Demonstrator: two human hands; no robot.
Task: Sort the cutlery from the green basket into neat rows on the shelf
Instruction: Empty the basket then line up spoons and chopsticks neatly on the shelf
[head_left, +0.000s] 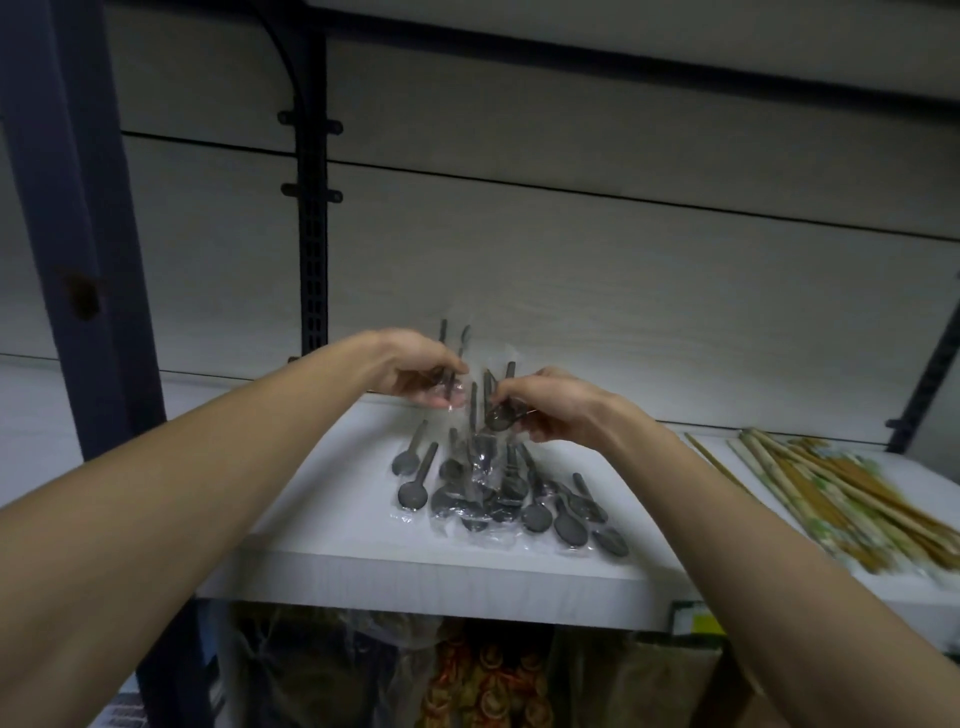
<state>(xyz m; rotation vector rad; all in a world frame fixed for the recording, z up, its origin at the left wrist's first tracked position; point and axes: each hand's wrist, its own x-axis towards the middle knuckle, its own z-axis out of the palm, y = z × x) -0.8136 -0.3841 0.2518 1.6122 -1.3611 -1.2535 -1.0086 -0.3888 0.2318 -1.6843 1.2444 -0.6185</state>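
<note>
Forearms reach in from my seat; my left hand (423, 376) pinches wrapped spoon handles, my right hand (545, 410) pinches another wrapped spoon, both above the spoon pile (498, 493) on the shelf (332, 551). Right of that pile, chopsticks (841, 499) lie bundled. Rows look barely begun; the green basket is out of view.

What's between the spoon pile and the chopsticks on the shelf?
Head view: bare white shelf separates the wrapped dark spoons from the chopsticks; nothing lies there.
</note>
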